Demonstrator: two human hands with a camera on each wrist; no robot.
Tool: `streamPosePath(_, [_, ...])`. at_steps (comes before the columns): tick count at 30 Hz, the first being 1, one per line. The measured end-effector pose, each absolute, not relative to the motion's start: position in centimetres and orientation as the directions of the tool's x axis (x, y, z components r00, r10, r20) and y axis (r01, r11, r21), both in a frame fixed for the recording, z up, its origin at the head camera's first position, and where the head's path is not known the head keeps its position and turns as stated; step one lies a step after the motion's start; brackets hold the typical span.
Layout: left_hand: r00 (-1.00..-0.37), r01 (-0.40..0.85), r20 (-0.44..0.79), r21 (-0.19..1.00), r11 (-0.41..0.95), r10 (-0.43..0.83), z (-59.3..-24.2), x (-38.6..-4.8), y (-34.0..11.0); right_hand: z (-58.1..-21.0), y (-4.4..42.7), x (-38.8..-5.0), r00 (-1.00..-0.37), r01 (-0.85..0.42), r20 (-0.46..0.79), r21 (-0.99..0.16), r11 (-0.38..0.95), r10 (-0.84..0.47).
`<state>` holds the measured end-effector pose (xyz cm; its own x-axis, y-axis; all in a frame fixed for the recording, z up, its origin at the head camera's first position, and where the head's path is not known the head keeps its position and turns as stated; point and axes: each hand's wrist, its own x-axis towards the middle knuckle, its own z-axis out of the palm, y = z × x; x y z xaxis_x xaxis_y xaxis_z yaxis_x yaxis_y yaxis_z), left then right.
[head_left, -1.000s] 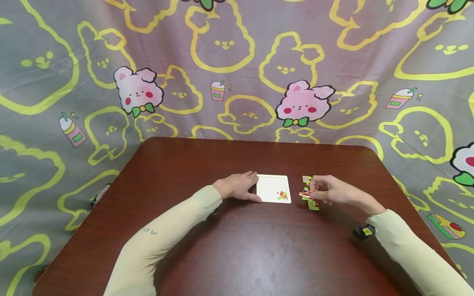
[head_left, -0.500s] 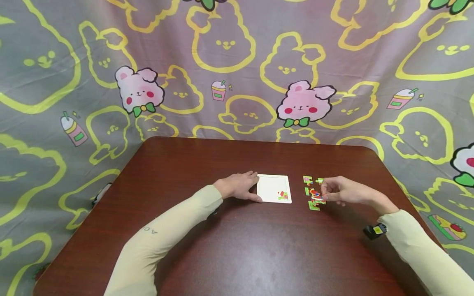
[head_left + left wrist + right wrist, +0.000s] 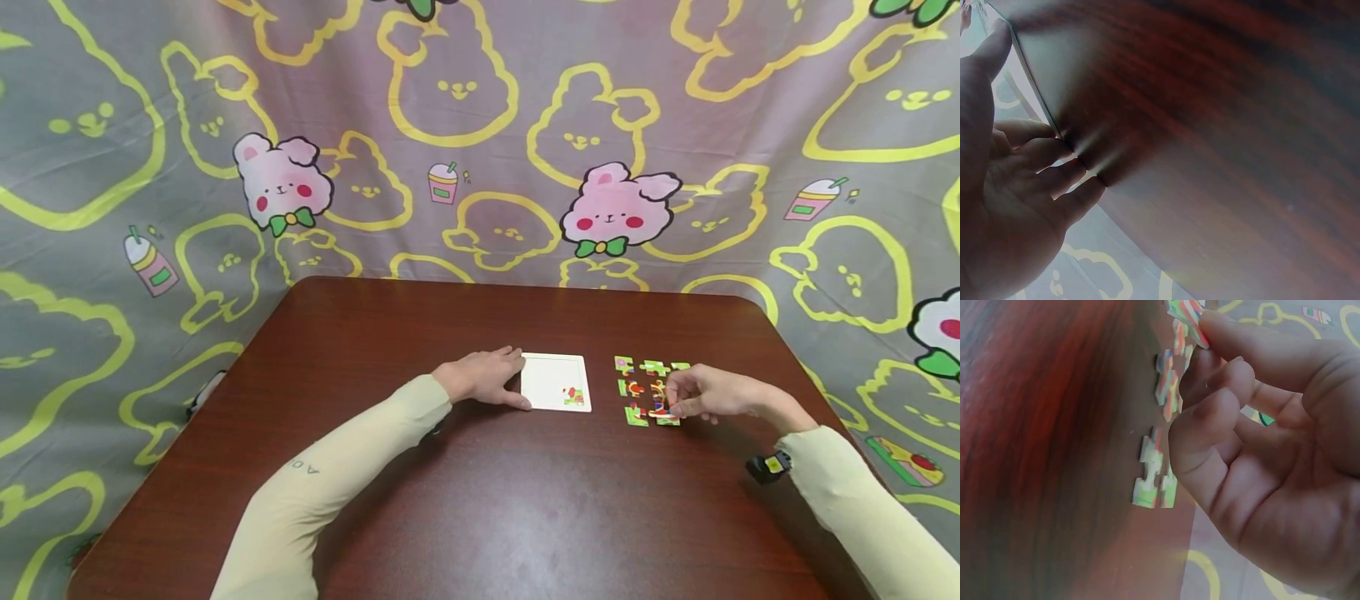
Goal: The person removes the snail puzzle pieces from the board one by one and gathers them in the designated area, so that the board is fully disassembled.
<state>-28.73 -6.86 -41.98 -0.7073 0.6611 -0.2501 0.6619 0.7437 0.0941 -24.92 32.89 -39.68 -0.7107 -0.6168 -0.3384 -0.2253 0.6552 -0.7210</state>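
My left hand (image 3: 486,379) lies at the left edge of a white square puzzle board (image 3: 551,379), its thumb and fingertips touching that edge. In the board's lower right corner sits a small red and green puzzle piece (image 3: 573,397). Between thumb and fingers, my right hand (image 3: 712,393) pinches a colourful puzzle piece (image 3: 1190,315), held above the loose pieces. Beneath and beside that hand lie several loose puzzle pieces, among them a pink and green one (image 3: 623,364) and a lower left one (image 3: 637,415). Some are partly hidden by the right hand.
The brown wooden table (image 3: 465,500) reaches back to a patterned curtain (image 3: 495,150) with yellow outlines and pink rabbits. The board stands left of the loose pieces, with a strip of table between them.
My right hand has moved to the right over the loose pieces, still pinching its piece, uncovering more of them. The left hand and the board have stayed in place.
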Motion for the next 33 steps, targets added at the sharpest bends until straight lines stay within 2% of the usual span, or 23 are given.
streamPosePath(15, [-0.705,0.660,-0.262,0.097,0.745,0.659,-41.8,-28.6,-6.8,-40.3,33.8,-25.1,-0.720,-0.185,-0.400,-0.676,0.713,-0.567])
streamPosePath(27, [-0.705,0.658,-0.263,0.105,0.746,0.659,-41.7,-28.6,-6.9,-39.8,32.2,-24.9,-0.761,-0.258,-0.395,-0.544,0.799,-0.514])
streamPosePath(33, [-0.709,0.652,-0.269,0.101,0.752,0.651,-41.8,-28.6,-6.9,-39.5,31.4,-24.7,-0.794,-0.339,-0.324,-0.468,0.816,-0.515])
